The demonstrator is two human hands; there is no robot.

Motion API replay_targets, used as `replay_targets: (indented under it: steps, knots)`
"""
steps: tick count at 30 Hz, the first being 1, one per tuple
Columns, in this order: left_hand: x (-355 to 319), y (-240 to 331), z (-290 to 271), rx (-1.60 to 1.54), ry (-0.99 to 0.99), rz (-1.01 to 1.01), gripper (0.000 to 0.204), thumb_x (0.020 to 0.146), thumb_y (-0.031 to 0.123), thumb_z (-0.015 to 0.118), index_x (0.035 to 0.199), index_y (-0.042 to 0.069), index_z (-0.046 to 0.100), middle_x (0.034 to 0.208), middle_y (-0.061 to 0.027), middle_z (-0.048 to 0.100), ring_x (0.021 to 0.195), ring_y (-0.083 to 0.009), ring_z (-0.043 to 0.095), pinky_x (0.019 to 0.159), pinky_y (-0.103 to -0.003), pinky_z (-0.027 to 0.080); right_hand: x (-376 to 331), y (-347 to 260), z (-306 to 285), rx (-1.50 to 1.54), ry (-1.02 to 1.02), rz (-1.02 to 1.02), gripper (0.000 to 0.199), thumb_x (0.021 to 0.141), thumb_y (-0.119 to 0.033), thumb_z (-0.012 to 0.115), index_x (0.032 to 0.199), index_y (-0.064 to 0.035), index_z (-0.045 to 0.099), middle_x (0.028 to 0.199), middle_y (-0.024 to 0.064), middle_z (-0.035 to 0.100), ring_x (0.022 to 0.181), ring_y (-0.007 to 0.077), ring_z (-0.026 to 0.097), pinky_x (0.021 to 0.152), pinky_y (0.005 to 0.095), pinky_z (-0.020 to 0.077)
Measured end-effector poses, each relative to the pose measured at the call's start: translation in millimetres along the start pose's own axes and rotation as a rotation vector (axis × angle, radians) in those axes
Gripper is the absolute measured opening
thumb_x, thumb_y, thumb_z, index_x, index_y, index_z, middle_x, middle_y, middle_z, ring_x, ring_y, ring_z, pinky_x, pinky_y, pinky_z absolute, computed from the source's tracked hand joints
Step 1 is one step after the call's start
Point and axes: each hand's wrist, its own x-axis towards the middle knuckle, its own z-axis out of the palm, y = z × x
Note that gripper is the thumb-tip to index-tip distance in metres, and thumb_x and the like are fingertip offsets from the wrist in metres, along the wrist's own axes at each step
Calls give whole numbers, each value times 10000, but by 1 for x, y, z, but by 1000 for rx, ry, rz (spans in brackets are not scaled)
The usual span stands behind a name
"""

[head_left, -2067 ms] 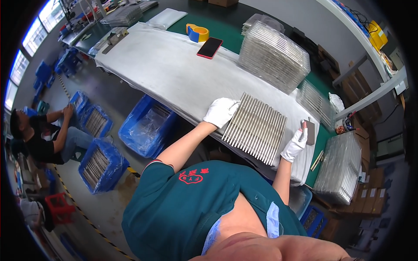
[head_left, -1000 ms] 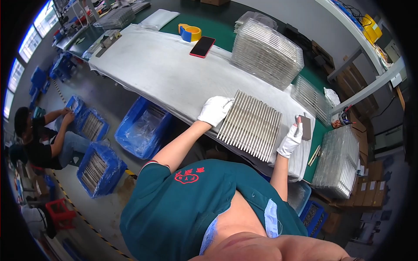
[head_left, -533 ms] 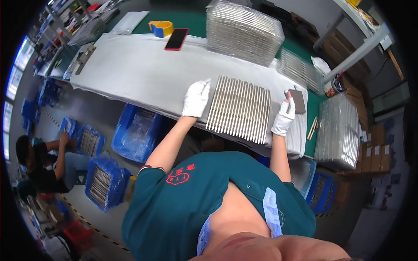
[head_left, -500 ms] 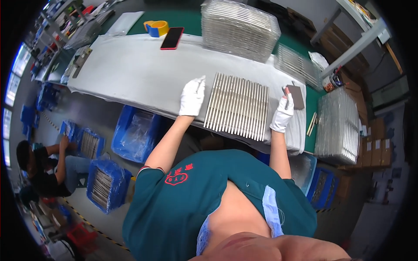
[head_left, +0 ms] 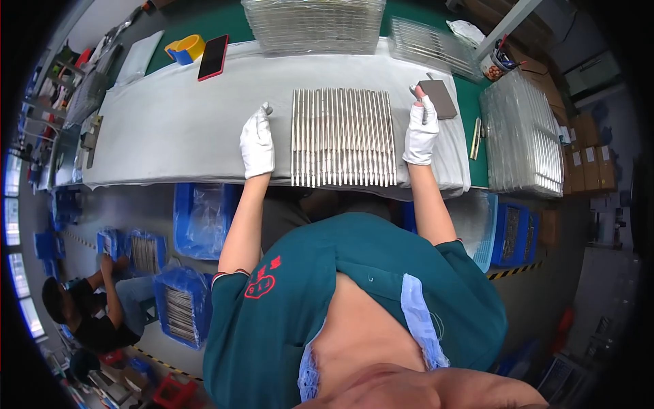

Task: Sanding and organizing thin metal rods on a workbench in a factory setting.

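My left hand [head_left: 257,146], in a white glove with greyish fingertips, rests over the cloth left of a row of slim silvery metal rods [head_left: 343,136]. Its fingers are loosely bent, and nothing shows in them. The rods lie side by side, pointing away from me, their near ends by the table's front edge. Just right of the row is my right hand [head_left: 421,136], gloved in white with a bare fingertip showing. Its fingers are slightly apart, close to a flat grey-brown block [head_left: 438,99]. Neither hand visibly grips a rod.
A grey-white cloth [head_left: 170,129] covers the table. Behind stand a plastic-wrapped stack [head_left: 313,27], a phone [head_left: 213,58] and a yellow-blue tape roll [head_left: 185,50]. Another wrapped stack [head_left: 521,136] stands at right. Blue bins [head_left: 204,221] are below; a seated person [head_left: 102,307] works at lower left.
My view has turned and shifted, so the table sits higher and straighter. Both hands remain on either side of the rods; the left appears slightly farther from the row.
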Motion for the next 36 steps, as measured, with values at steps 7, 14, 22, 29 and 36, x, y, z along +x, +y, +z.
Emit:
replay_targets:
  steps: [7, 14, 22, 29, 36]
  knots:
    - [1, -9, 0, 17, -10, 29, 363, 1035, 267, 417, 1186, 40, 656, 1107, -126, 697, 1075, -258, 643, 972, -344, 466, 0, 4, 1, 11, 4, -13, 268, 964, -54, 547, 1222, -48, 620, 1187, 99, 677, 1112, 223, 633, 979, 328, 470]
    - [2, -10, 1, -72, -15, -38, 416, 1044, 320, 403, 1194, 22, 651, 1109, -144, 699, 1084, -254, 641, 987, -343, 455, 0, 0, 1, -11, 12, -49, 260, 963, -55, 551, 1215, -57, 618, 1184, 93, 681, 1104, 224, 640, 967, 330, 479]
    - [1, -8, 2, -92, -11, -58, 445, 1048, 347, 399, 1182, 10, 656, 1097, -142, 703, 1079, -244, 643, 989, -338, 452, 1, 6, 1, -24, 6, -54, 267, 952, -44, 558, 1210, -64, 624, 1172, 92, 686, 1084, 236, 649, 951, 334, 487]
    - [2, -5, 2, -101, -18, -76, 447, 1048, 347, 396, 1184, 9, 654, 1097, -142, 704, 1075, -240, 645, 987, -336, 453, 2, 5, 0, 9, 7, -27, 288, 945, -56, 573, 1228, -60, 620, 1176, 94, 679, 1104, 237, 636, 966, 335, 478]
    - [2, -1, 0, -58, -47, -72, 415, 1042, 336, 407, 1188, 42, 661, 1099, -131, 706, 1078, -247, 645, 985, -339, 455, 55, 13, -35, -730, -194, -185, 666, 811, -427, 730, 1337, -66, 539, 1344, 192, 542, 1258, 328, 501, 1073, 425, 359]
